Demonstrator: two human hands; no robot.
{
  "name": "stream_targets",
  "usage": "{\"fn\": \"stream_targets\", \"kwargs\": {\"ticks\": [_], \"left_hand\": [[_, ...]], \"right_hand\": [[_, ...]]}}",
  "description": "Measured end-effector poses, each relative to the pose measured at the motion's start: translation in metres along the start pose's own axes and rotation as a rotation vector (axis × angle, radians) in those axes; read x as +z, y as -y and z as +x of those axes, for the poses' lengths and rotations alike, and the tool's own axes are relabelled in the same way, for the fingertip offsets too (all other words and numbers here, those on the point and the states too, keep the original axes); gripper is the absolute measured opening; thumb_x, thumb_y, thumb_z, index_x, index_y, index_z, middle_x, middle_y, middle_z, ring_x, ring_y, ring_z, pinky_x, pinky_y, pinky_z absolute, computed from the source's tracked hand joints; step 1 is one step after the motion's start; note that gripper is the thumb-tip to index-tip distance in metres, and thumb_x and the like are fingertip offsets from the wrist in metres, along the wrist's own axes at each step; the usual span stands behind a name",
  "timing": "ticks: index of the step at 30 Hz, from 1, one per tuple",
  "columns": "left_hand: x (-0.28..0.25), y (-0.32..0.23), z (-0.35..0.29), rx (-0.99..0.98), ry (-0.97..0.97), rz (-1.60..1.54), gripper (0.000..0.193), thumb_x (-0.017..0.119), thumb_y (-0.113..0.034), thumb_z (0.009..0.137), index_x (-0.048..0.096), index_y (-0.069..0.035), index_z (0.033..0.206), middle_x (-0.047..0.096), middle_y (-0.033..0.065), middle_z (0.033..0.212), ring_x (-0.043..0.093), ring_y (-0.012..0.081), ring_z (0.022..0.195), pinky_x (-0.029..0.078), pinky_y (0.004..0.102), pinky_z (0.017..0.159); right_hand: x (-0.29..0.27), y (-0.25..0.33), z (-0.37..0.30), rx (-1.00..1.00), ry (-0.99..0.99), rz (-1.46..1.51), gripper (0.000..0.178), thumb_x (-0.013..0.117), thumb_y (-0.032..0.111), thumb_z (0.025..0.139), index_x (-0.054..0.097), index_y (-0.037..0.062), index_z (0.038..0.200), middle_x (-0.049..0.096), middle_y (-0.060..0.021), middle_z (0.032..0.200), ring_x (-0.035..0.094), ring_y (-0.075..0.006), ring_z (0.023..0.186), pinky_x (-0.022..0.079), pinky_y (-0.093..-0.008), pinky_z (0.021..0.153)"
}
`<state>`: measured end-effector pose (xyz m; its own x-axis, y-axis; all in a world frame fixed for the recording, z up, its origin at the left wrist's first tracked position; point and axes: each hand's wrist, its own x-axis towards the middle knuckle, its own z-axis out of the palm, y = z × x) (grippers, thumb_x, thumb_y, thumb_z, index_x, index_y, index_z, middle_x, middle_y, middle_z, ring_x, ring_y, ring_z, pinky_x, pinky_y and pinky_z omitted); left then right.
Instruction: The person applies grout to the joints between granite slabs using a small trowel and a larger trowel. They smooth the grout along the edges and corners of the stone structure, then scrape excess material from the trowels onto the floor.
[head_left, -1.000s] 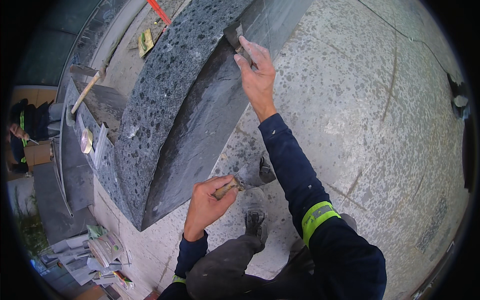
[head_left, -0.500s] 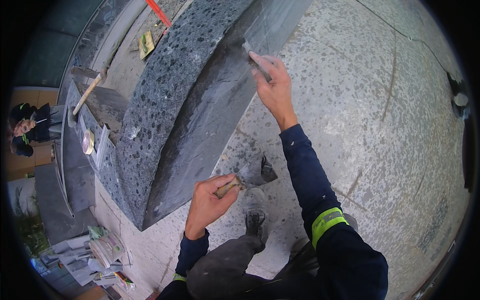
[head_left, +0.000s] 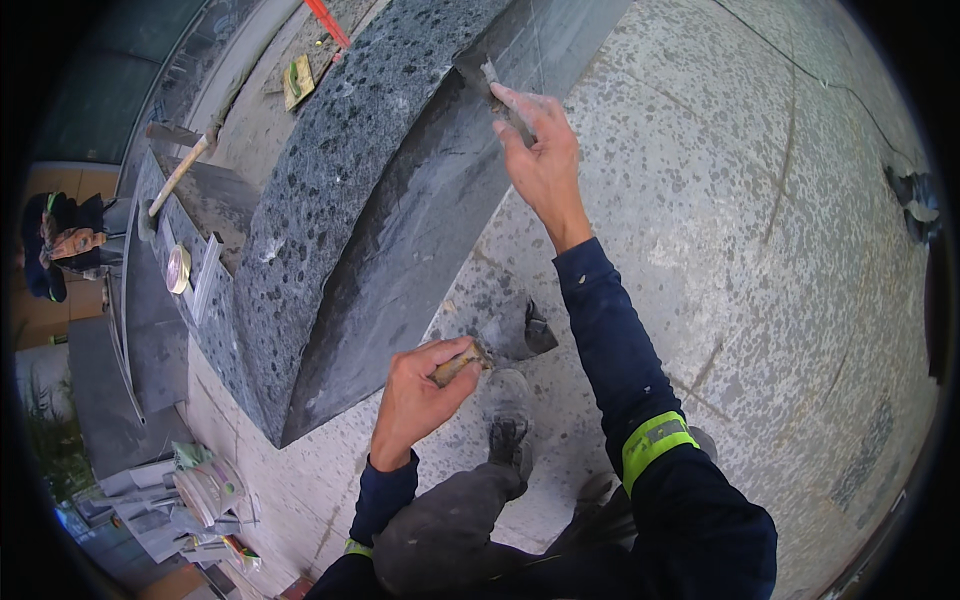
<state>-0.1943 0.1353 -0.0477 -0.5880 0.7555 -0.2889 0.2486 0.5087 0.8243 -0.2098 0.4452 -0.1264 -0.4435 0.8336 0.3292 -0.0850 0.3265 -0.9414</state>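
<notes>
My left hand (head_left: 412, 400) is closed round the worn wooden handle of a putty knife (head_left: 460, 362). Its wide grey blade points away to the right, with a dark patch at the far end, above the paving. Farther up, my right hand (head_left: 548, 165) grips a small narrow scraper (head_left: 489, 72), mostly covered by my fingers. The scraper's tip is at the dark joint where the speckled top of a long stone block (head_left: 370, 120) meets its smooth grey side face (head_left: 400, 250). Whether the tip touches the stone, I cannot tell.
On the stone to the left lie a hammer (head_left: 180, 180), a roll of tape (head_left: 178, 268) and a metal bar (head_left: 207, 278). A yellowish float (head_left: 297, 82) rests beyond. A bucket (head_left: 210, 490) stands among slab offcuts. Another person (head_left: 75, 242) is at far left.
My right hand has shifted slightly up and left along the joint with the scraper. My left hand has barely moved. The person at far left has changed posture.
</notes>
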Motion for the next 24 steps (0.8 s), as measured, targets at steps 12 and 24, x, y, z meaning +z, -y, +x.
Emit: {"fn": "stream_targets", "kwargs": {"ticks": [12,24], "left_hand": [[-0.012,0.007,0.020,-0.143,-0.239,-0.318,0.034,0.081,-0.008,0.100,0.081,0.005,0.131,0.075,-0.0017,0.092,0.057,0.0010,0.071,0.046,0.0220,0.062],[-0.001,-0.035,0.022,0.160,-0.529,0.446,0.036,0.082,-0.021,0.092,0.085,-0.001,0.121,0.082,0.0185,0.102,0.079,0.0388,0.081,0.060,0.0445,0.072]], "right_hand": [[-0.086,0.019,-0.018,-0.102,0.523,0.141,0.045,0.076,0.001,0.099,0.084,0.0232,0.138,0.075,-0.0072,0.129,0.071,-0.0261,0.115,0.057,-0.0387,0.099],[-0.128,0.112,-0.054,-0.583,0.652,-0.748,0.049,0.076,0.000,0.083,0.087,0.0268,0.123,0.073,0.0025,0.123,0.066,-0.0244,0.109,0.048,-0.0449,0.086]]}}
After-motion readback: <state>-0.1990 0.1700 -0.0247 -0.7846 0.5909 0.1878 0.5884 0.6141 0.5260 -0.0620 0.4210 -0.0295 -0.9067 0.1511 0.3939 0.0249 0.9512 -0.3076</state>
